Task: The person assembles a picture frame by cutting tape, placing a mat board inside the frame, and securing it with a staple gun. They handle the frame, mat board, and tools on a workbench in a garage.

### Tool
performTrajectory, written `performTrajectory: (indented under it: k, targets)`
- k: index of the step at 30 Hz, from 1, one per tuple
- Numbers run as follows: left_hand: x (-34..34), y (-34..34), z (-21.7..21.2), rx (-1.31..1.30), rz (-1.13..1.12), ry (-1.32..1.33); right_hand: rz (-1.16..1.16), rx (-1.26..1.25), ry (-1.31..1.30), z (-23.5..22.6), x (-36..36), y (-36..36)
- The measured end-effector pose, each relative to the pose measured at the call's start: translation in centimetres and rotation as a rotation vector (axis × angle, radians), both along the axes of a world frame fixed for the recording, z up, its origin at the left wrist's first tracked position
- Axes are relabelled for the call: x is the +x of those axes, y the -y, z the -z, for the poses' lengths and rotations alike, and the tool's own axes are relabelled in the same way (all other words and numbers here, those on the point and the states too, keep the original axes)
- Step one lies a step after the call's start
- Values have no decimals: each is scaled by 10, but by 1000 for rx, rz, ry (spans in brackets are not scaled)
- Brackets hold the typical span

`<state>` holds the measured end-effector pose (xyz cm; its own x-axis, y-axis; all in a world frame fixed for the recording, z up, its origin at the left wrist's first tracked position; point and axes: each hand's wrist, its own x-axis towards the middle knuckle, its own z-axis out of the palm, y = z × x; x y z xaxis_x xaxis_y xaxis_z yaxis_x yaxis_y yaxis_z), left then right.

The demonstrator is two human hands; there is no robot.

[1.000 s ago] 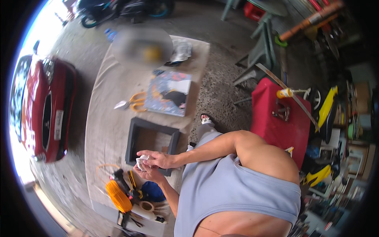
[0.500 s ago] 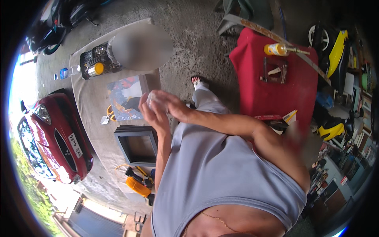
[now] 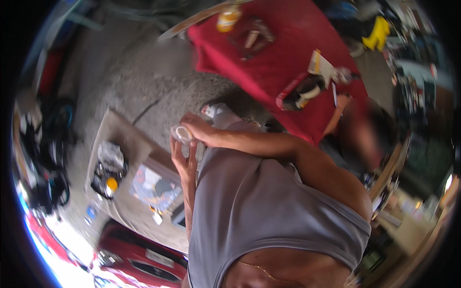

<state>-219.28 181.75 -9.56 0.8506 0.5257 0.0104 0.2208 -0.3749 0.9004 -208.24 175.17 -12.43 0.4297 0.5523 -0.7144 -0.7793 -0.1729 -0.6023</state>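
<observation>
A whitish, see-through ring that looks like a roll of tape (image 3: 184, 134) is between my two hands, in front of my body. My right hand (image 3: 200, 129) closes on its far right side. From below, my left hand (image 3: 183, 158) reaches up to it, with fingertips against its near left edge. Motion blur hides the finer detail. Beyond my left hand, a colourful picture (image 3: 154, 186) lies on the cloth-covered table (image 3: 128, 217). Orange-handled scissors (image 3: 156, 211) with a pale tag rest beside it, near a dark frame (image 3: 179, 217) partly hidden by my arm.
To the right stands a red-covered table (image 3: 288, 43) with an orange-labelled bottle (image 3: 228, 20) and a dark tray (image 3: 253, 38). Another person (image 3: 357, 134) is at its near end. A black tool case (image 3: 108, 177) sits on the left table; a red car (image 3: 144, 257) is beyond.
My view has swung to the right, bringing the red table closer to the middle and the other person into clearer sight. The ring stays in my hands and now shows more plainly.
</observation>
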Motion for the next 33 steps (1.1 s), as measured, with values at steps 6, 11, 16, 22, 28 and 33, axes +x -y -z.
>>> performTrajectory:
  k: [6,11,16,22,28,33]
  targets:
    - [40,4,6,16,185,134,214,29,-6,-3,16,31]
    - [89,12,4,138,267,120,279,39,-33,-17,60,56]
    - [167,26,-10,177,448,197,449,128,223,-19,100,84]
    - [235,33,-7,23,591,143,618,96,279,-21,128,114]
    - [296,31,25,-206,947,11,828,-62,376,-32,132,126]
    - [327,48,17,-360,1318,-204,1215,-137,330,-26,108,108]
